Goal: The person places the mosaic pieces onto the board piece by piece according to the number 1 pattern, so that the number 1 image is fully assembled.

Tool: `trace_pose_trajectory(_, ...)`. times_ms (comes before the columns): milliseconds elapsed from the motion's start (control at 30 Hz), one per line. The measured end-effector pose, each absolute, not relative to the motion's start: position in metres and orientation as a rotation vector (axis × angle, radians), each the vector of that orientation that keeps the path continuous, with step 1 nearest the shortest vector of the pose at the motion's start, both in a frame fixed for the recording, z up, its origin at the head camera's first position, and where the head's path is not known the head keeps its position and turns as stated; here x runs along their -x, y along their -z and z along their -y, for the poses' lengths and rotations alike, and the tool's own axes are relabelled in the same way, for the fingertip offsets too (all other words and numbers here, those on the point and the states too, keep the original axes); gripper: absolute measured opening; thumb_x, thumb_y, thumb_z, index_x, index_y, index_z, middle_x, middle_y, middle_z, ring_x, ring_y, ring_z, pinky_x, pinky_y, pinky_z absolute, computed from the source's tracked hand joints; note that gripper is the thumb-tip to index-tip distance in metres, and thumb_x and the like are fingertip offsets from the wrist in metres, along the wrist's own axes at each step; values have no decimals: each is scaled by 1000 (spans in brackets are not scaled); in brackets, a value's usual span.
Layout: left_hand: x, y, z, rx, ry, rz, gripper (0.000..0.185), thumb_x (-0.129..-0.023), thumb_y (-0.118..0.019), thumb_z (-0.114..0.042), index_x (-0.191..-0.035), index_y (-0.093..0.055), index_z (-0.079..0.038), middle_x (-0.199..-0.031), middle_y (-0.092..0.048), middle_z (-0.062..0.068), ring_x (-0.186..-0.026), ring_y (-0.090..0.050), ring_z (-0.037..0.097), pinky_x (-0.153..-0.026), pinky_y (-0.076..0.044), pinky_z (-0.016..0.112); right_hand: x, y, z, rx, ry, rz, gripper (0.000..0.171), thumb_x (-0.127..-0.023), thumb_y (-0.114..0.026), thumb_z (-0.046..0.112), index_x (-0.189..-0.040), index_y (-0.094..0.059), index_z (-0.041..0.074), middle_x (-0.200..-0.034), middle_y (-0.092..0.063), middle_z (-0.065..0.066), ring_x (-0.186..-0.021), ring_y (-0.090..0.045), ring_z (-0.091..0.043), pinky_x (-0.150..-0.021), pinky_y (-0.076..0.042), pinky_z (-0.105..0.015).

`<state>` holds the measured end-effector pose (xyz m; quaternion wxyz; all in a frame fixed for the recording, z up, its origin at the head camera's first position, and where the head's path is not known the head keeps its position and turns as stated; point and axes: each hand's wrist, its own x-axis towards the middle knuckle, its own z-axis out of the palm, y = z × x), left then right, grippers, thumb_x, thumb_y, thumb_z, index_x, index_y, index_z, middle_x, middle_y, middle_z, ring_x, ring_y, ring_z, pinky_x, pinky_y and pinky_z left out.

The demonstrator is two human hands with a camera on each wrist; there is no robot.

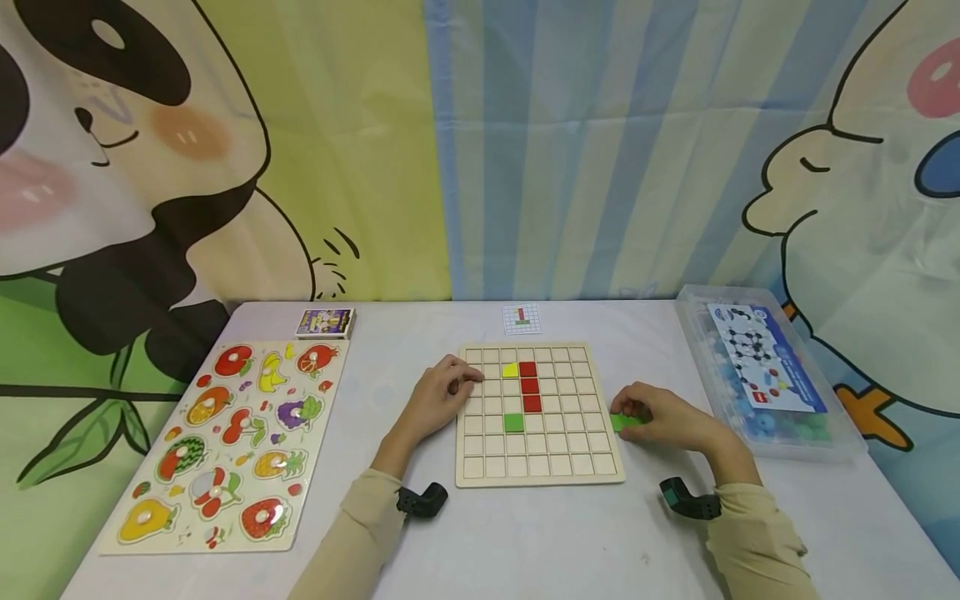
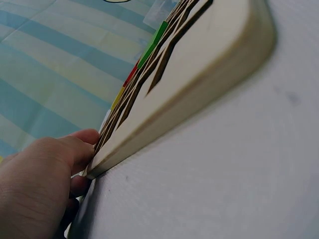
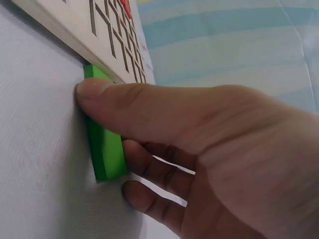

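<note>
A wooden grid board (image 1: 540, 482) lies flat on the table. My left hand (image 1: 438, 396) holds its left edge, fingertips on the rim in the left wrist view. Three red squares (image 1: 530, 386) stand in a column on the board, with a yellow piece (image 1: 511, 370) left of the top one. One green square (image 1: 513, 422) sits lower, left of the column. Just off the board's right edge, my right hand (image 1: 667, 418) pinches a green block (image 3: 112, 154) between thumb and fingers. In the right wrist view the block is long, partly hidden by the thumb.
Behind the board lies a small pattern card (image 1: 522, 318) with a coloured grid. A fruit puzzle board (image 1: 281, 537) takes up the left side, a small card box (image 1: 326, 322) behind it. At the right stands a clear plastic case (image 1: 843, 433) with a blue label.
</note>
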<state>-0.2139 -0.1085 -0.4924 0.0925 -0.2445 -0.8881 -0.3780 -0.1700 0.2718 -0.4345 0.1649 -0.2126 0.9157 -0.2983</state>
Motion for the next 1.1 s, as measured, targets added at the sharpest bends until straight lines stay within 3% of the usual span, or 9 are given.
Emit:
trace_pose_trajectory(433, 212, 491, 109, 735, 1121, 2620, 18, -92, -58, -13, -101, -69, -24, -97, -59, -8, -65, -42, 6, -62, -36, 22, 171, 437, -268, 638, 838, -2735, 22, -81, -73, 17, -100, -62, 12, -87, -56, 0, -78, -50, -11, -68, -43, -24)
trace_pose_trajectory(867, 213, 489, 107, 721, 1123, 2628, 19, -91, -59, -13, -101, -70, -25, -97, -59, -8, -64, -42, 6, -61, -36, 22, 169, 440, -268, 502, 927, -2776, 22, -84, -70, 22, -100, -58, 12, -86, -56, -1, -73, -50, -12, -61, -43, -24)
trace_pose_trajectory(1100, 212, 489, 108, 738, 1101, 2615, 18, -90, -61, -11, -101, -70, -23, -97, -60, -7, -64, -42, 5, -61, -36, 22, 172, 439, -260, 608, 1072, -2770, 21, -86, -68, 22, -102, -58, 14, -84, -57, 0, -73, -51, -12, -58, -44, -24)
